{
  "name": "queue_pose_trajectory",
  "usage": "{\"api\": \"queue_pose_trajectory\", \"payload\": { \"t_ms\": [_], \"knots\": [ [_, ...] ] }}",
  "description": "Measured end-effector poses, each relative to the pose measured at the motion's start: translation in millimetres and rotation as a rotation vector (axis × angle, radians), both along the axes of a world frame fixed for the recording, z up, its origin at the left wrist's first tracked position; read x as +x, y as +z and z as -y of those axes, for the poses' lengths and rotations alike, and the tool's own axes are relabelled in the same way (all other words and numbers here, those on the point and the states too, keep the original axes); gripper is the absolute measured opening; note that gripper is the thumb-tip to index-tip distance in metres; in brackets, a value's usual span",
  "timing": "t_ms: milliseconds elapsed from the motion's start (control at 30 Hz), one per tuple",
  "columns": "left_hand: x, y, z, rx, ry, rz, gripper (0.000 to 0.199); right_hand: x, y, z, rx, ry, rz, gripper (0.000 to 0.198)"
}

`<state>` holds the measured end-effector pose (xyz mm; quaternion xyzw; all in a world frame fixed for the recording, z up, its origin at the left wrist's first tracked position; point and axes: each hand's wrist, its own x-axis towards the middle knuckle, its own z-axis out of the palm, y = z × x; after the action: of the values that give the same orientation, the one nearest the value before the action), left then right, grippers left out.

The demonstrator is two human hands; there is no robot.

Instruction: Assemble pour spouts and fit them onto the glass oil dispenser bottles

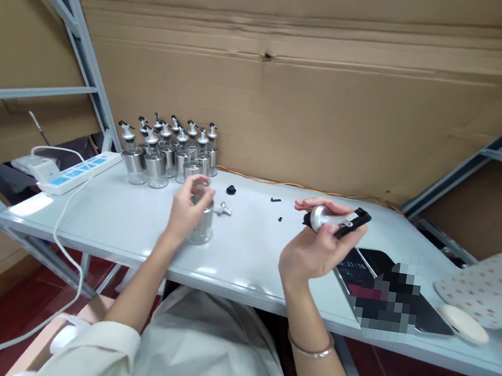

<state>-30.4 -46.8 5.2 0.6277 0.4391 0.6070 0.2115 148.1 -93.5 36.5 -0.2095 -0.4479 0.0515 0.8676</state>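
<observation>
Steady the upright bottle (201, 231) by its neck, gripped in the left hand (185, 211); support the spout (320, 218), grasped in the right hand (310, 251), without straining its flap (359, 218).

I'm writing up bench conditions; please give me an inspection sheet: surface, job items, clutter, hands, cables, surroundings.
Surface: pale, glossy table.
Job items: upright bottle; handheld spout; loose black cap, metal piece and black bits; grouped bottles at back left, most spouted.
Clutter: phones, partly pixelated, and spotted container at right.
Hands: left hand, fingers around the upright bottle's top; right hand, fingers gripping the spout.
Cables: white cable by the power strip hangs past the front edge; thin wires along the back.
Surroundings: cardboard behind, metal frame both sides.
</observation>
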Motion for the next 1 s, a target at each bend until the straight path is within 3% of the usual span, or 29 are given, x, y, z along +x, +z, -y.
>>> {"api": "queue_pose_trajectory", "payload": {
  "t_ms": [167,333,433,633,867,1000],
  "knots": [
    [-60.8,-2.3,-37.5,0.045,0.330,-0.170,0.035,3.4,3.0,-4.3,-0.008,-0.019,0.028,0.009],
    [-92.6,-7.6,-78.8,0.112,0.435,-0.355,0.034,2.1,6.5,-8.9,-0.212,-0.200,0.294,0.019],
    [-96.8,-10.6,-105.7,0.140,0.408,-0.388,0.035,1.8,13.1,-9.7,-0.279,-0.158,0.441,0.019],
    [-102.0,-12.8,-137.1,0.177,0.393,-0.398,0.039,3.9,20.7,-22.9,-0.259,-0.117,0.599,0.020],
    [-100.1,-7.1,-137.9,0.202,0.407,-0.507,0.039,15.1,13.2,-63.0,-0.344,0.023,0.761,0.037],
    [-83.6,4.5,-124.4,0.322,0.482,-0.489,0.043,29.6,5.2,-88.7,-0.425,0.084,0.924,0.024]
  ]
}}
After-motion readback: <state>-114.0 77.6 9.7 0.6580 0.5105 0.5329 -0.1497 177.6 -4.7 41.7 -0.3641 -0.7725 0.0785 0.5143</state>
